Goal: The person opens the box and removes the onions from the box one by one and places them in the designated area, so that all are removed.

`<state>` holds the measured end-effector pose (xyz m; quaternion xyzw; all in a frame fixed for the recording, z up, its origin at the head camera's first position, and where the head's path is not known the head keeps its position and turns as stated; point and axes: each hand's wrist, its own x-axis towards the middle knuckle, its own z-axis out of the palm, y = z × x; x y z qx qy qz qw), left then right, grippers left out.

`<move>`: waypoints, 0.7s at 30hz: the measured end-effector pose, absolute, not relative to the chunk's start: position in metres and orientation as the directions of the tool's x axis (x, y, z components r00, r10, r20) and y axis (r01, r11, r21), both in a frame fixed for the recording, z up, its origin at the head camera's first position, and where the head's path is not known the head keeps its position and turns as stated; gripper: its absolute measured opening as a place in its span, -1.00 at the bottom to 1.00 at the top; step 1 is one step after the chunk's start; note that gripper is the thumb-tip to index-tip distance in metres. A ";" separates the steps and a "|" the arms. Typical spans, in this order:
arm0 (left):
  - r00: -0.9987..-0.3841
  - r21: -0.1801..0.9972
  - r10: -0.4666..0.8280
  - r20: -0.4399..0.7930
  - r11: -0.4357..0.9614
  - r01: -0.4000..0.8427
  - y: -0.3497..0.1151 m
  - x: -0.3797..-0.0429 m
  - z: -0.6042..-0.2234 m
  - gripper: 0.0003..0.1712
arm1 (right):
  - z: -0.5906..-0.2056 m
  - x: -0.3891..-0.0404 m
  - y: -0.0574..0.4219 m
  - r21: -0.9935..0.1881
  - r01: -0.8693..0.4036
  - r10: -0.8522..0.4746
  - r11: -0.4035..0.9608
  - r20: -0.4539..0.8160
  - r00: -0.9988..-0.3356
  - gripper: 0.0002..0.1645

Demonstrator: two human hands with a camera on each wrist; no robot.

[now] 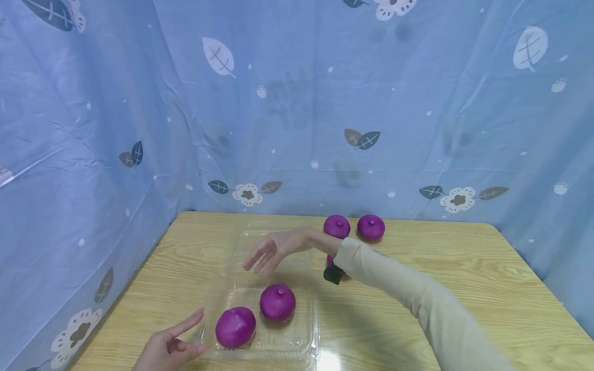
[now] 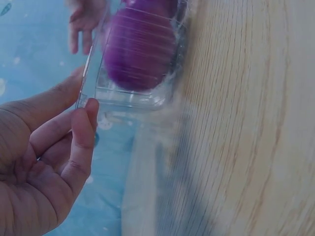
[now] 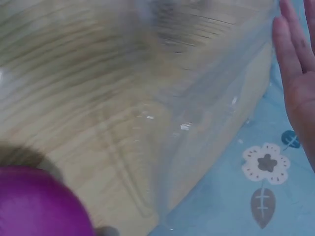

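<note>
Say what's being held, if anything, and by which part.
Right hand holds nothing. Left hand has its fingertips at the rim of the clear container; whether it actually grips that rim can't be told.

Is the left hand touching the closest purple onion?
Apart: the head view shows a clear gap between the left hand and the closest purple onion.

Table: bright, with white glare at the front.
Sleeve: I see its soft shadow below.
Onion: dim and blurred in my left wrist view.
Plastic box: blurred, with small glints, in my right wrist view.
</note>
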<state>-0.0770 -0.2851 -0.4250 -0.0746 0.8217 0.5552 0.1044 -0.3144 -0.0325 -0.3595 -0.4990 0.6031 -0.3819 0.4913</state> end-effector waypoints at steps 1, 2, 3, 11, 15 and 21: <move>-0.965 0.896 -0.007 -0.261 0.370 -0.245 -0.285 -0.077 -0.425 -0.10 | -0.362 -0.313 -0.030 -0.952 -0.210 -0.974 0.221 -0.226 0.001 -0.39; -0.964 0.895 -0.005 -0.266 0.371 -0.249 -0.285 -0.077 -0.425 -0.09 | -0.365 -0.311 -0.028 -0.953 -0.190 -0.969 0.237 -0.246 0.024 -0.36; -0.963 0.894 -0.008 -0.271 0.369 -0.255 -0.284 -0.077 -0.425 -0.09 | -0.369 -0.310 -0.027 -0.949 -0.182 -0.962 0.256 -0.268 0.048 -0.33; -0.962 0.898 -0.001 -0.272 0.360 -0.254 -0.281 -0.078 -0.426 -0.09 | -0.390 -0.300 -0.019 -0.909 -0.242 -0.907 0.340 -0.385 0.171 -0.17; -0.960 0.905 0.024 -0.279 0.341 -0.255 -0.282 -0.080 -0.426 -0.12 | -0.396 -0.295 -0.017 -0.877 -0.340 -0.890 0.340 -0.417 0.185 -0.14; -0.954 0.897 -0.015 -0.301 0.335 -0.288 -0.283 -0.079 -0.425 -0.11 | -0.396 -0.287 -0.017 -0.864 -0.364 -0.889 0.347 -0.427 0.166 -0.20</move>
